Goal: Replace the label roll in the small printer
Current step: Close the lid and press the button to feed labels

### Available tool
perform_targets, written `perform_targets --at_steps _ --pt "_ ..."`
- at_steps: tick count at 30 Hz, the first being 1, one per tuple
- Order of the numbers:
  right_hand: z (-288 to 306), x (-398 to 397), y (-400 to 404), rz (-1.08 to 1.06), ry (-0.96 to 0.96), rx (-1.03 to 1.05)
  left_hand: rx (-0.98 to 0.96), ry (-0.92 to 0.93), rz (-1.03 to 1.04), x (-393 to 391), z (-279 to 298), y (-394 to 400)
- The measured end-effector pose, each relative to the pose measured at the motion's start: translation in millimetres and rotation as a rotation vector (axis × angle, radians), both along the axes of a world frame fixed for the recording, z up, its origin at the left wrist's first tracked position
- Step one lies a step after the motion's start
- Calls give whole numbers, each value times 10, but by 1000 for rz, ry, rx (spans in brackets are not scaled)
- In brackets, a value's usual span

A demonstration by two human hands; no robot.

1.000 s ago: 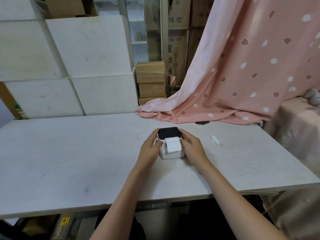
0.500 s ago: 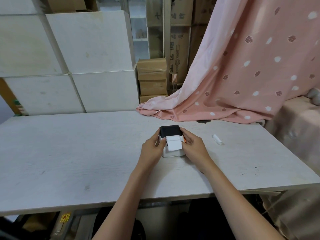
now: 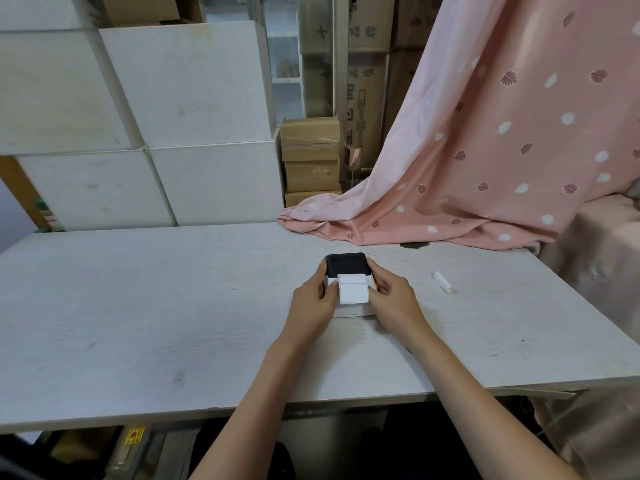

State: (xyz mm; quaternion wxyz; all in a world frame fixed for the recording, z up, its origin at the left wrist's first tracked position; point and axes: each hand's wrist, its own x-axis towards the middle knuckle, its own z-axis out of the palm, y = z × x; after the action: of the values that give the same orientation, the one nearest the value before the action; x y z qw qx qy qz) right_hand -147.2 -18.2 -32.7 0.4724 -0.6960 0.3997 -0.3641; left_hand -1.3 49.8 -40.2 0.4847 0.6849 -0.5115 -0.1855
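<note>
Table (image 3: pixel 138 306): carries everything.
Printer (image 3: pixel 349 289): mid-table, toward the far edge, label strip (image 3: pixel 353 288) hanging out front.
Left hand (image 3: pixel 313 306): fingers closed on its left side, steadying.
Right hand (image 3: pixel 394 303): fingers gripping its right side, likely working the lid.
Small white tube (image 3: pixel 443 282): right, apart.

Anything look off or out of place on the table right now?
Only a small white tube-like item lying loose on the table, right of the printer; I cannot tell what it is. Both hands grip the printer's sides.
</note>
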Motion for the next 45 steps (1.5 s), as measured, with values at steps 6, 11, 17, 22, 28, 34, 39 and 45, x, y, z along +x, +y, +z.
perform_targets --at_steps 6,11,17,22,28,34,39,45 --pt "-35 -14 -3 19 35 -54 16 -26 -4 6 3 -4" --pt "-50 -4 -18 20 95 -85 13 -7 -10 6 11 5" --pt "-58 -1 -23 23 122 -77 -1 2 -17 -5 18 28" --pt "-53 -16 -13 29 127 -80 12 -6 -13 -23 49 51" --pt "-51 -18 -6 31 118 -79 8 -1 -15 -35 65 62" --pt "-70 -14 -22 37 102 -88 -5 -2 -3 -38 62 61" --pt "-62 -21 -17 49 82 -90 -9 12 1 -32 60 60" --pt "-49 -20 -11 47 85 -88 -6 29 12 -51 85 75"
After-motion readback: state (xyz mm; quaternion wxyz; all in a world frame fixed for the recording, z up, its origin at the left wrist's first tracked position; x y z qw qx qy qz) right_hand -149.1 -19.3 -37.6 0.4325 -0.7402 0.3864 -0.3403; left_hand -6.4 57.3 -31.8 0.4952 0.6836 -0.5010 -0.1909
